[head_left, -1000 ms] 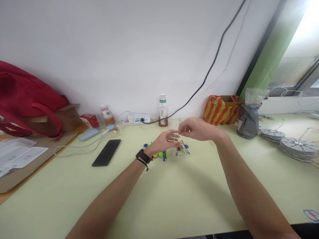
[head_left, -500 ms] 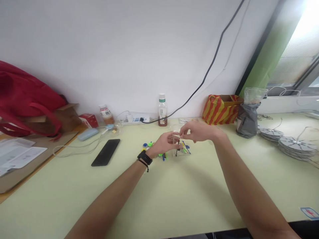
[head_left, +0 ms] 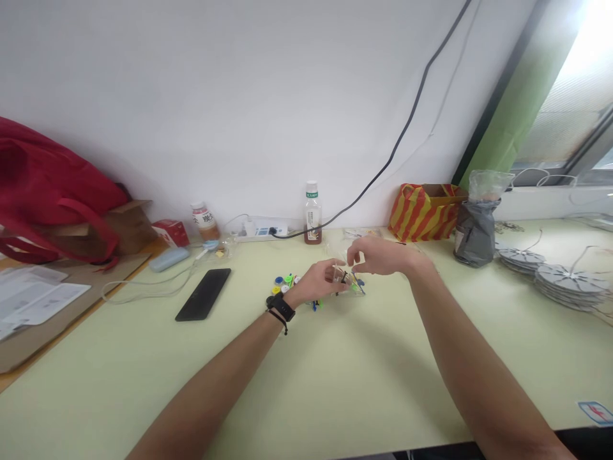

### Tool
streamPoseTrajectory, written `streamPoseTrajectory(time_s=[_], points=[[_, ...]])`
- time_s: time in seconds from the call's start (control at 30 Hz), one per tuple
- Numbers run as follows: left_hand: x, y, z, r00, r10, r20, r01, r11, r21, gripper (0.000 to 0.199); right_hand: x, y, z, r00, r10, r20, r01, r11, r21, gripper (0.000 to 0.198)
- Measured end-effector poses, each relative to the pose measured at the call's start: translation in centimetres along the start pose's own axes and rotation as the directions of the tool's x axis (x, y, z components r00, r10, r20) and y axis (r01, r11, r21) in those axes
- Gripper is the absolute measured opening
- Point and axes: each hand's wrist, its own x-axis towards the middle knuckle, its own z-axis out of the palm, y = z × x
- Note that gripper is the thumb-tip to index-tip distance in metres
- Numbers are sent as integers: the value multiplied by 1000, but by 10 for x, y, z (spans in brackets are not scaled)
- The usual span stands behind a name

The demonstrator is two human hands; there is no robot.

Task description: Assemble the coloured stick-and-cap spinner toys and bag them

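My left hand (head_left: 318,282), wearing a black watch on its wrist, is closed around a clear plastic piece (head_left: 340,273) that looks thin and see-through. My right hand (head_left: 376,254) is just to the right, fingers bent down and pinched at the plastic's upper edge; what lies between the fingertips is too small to make out. Small coloured plastic parts (head_left: 278,281), round ones in blue, yellow, green and white, lie left of and partly under my left hand. Thin blue, green and dark sticks (head_left: 359,285) show beneath both hands.
A black phone (head_left: 204,294) lies to the left. Behind the hands stand a drink bottle (head_left: 313,214) and a power strip (head_left: 263,230). A striped bag (head_left: 424,211), a grey bag (head_left: 476,231) and stacked grey discs (head_left: 569,284) are at right. A black cable (head_left: 407,121) hangs across the wall.
My left hand has shifted slightly right, and the clear plastic in it has tilted and sits a little higher. More round parts show beside my left wrist. My right hand has barely moved.
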Motion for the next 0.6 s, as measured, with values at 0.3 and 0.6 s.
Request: streamPoseTrajectory(time_s=[0.3, 0.6], points=[[-2, 6, 1, 999, -4, -33, 8, 992, 126, 45, -4, -3, -2, 996, 84, -10, -82, 986, 148, 34], [-1, 4, 1, 999, -34, -21, 36, 994, 100, 53, -4, -8, -4, 986, 98, 134, -113, 987, 114, 14]])
